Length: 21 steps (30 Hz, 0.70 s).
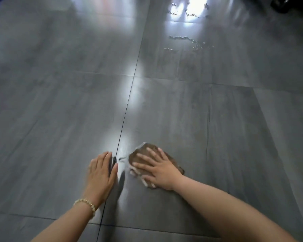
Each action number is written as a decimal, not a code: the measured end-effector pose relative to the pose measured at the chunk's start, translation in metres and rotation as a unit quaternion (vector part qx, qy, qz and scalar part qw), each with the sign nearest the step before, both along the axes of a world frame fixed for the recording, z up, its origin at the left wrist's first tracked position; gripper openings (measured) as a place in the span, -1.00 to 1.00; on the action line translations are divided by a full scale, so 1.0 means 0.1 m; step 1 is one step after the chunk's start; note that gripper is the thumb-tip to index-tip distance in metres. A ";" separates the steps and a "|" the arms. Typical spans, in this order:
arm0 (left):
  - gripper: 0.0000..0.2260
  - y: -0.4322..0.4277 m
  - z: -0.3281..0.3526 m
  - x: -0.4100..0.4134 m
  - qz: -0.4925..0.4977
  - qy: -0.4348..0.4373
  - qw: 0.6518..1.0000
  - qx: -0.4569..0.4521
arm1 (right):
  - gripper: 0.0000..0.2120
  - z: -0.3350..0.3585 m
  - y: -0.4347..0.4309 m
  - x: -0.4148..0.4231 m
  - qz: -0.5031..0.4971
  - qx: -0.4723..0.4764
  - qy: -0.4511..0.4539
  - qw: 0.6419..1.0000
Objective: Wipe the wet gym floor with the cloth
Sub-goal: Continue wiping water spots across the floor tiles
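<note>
A: What is lying at the left?
B: The left hand point(101, 172) is lying flat, fingers straight, on the floor point(59, 105), with a bracelet point(87, 206) at its wrist.
A: And rightward?
B: The right hand point(157, 170) is pressing spread fingers on the brown cloth point(133, 158) just beside it. Puddles point(181, 38) are glinting well ahead, with grey tiles stretching between.

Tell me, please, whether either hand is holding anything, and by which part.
Nothing is gripped. The right hand presses flat on top of the cloth, fingers spread; the left hand rests flat on the floor.
</note>
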<state>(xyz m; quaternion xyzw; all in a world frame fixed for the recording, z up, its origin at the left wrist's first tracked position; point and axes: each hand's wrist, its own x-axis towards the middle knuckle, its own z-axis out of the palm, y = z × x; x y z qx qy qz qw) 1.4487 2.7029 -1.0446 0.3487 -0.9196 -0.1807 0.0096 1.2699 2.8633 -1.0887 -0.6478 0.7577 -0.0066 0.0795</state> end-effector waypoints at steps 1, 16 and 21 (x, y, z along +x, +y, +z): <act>-0.40 -0.02 0.00 -0.04 -0.002 0.003 1.000 0.001 | -0.47 0.00 0.03 -0.28 -0.124 -0.030 0.000 0.992; -0.35 0.38 -0.11 -1.11 0.001 0.062 0.997 0.043 | -0.52 -0.12 0.71 -0.91 -0.328 -0.083 -0.015 0.941; -0.34 0.48 -0.07 -1.52 -0.021 0.070 0.996 0.045 | -0.53 0.13 1.77 -1.81 -0.759 -0.052 -0.077 0.644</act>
